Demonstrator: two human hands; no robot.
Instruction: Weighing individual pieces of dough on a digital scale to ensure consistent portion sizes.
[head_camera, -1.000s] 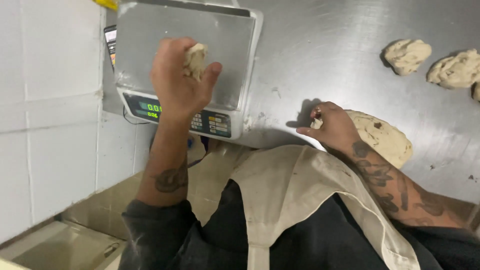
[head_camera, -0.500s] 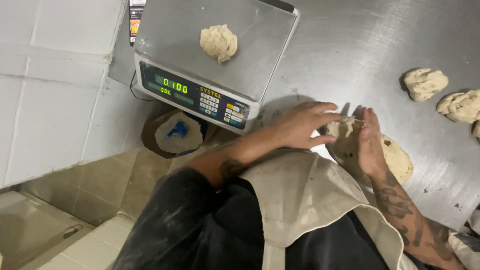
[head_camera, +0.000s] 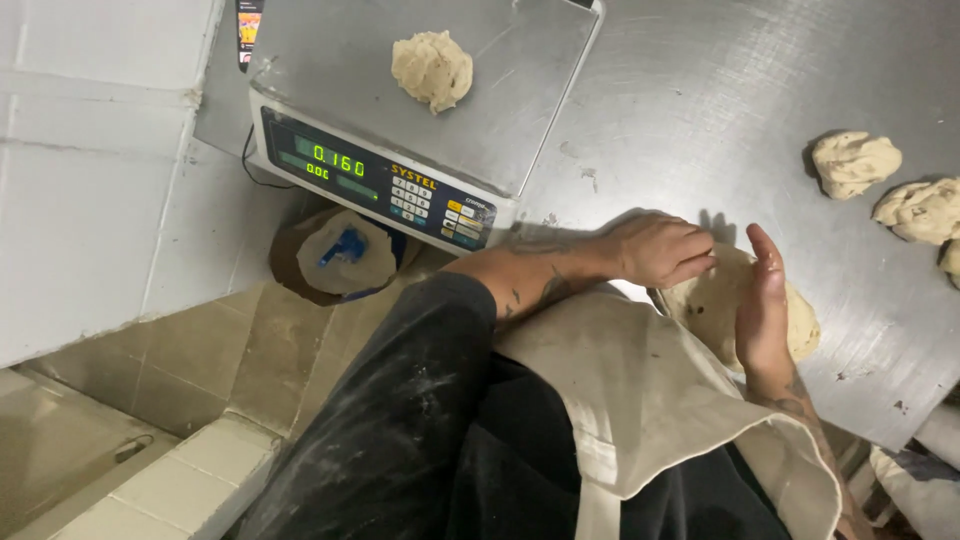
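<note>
Since half a second ago the left hand (head_camera: 660, 248) has drawn a little closer to the big dough mass (head_camera: 715, 300) at centre right of the frame, and the right hand (head_camera: 762, 300) now stands on edge against it, fingers straight and together. Left fingers are loosely spread, tips touching the near edge of the dough; neither hand is closed around anything. Dough mass lies on the steel table (head_camera: 720, 90), partly hidden behind the right hand and the beige apron (head_camera: 640, 400). At upper left a digital scale (head_camera: 400, 150) sits on the table with a small dough ball (head_camera: 431, 68) on its pan, well apart from both hands. Two more dough lumps (head_camera: 855, 162) lie at the right edge. Below the scale, on the tiled floor, stands a bucket (head_camera: 340, 255) with a blue scoop
</note>
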